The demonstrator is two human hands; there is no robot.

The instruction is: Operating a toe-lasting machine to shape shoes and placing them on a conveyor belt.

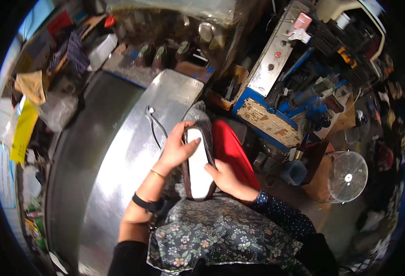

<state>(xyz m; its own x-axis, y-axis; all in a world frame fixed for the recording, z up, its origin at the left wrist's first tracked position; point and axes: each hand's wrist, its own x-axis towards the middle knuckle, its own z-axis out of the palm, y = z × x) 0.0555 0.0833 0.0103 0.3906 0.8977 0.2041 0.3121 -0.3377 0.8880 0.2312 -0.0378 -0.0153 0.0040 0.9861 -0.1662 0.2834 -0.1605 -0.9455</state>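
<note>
Left hand (177,148): fingers clamped on shoe (199,172), far end, thumb over white bottom. Right hand (228,179): fingers clamped on right side. Pliers (151,118) on table (119,152).

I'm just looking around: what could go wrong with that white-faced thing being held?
The white-faced, shoe-shaped piece is gripped at its sides by the left hand and right hand, so it could slip if either grip loosens. The left thumb lies on the white face, which might get smudged. The curved metal tool lies loose on the metal table close to the left hand, so a sideways move might knock it.
</note>
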